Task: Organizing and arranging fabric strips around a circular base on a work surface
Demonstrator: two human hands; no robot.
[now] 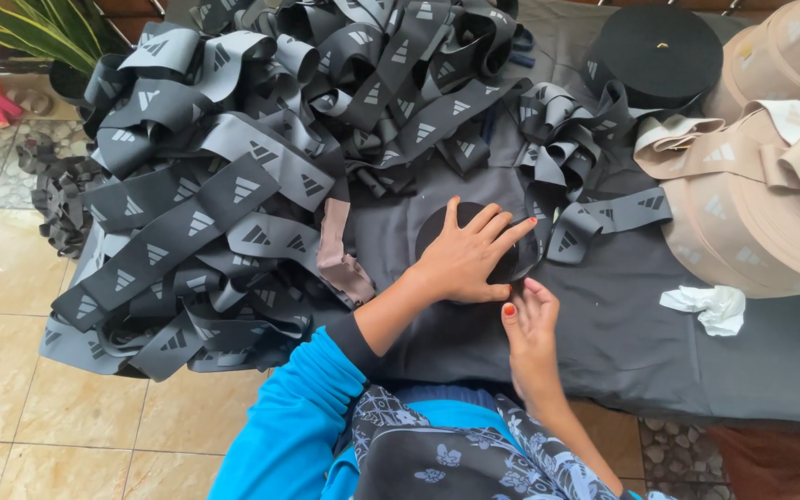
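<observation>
My left hand [468, 255] lies flat, fingers spread, on top of a small black roll of elastic band [431, 229] that rests on a dark grey cloth [622, 324]. My right hand [530, 319] sits just below it, fingertips pinching the roll's edge where the band comes off. The loose dark band [594, 218] runs from the roll up to the right into a tangle. A large heap of black and grey printed band [233, 176] lies to the left.
A big black roll [659, 51] sits at the back right. Beige rolls and loose beige band [761, 185] fill the right side. A crumpled white tissue [710, 307] lies on the cloth. Tiled floor [2, 370] and a plant [30, 28] are at left.
</observation>
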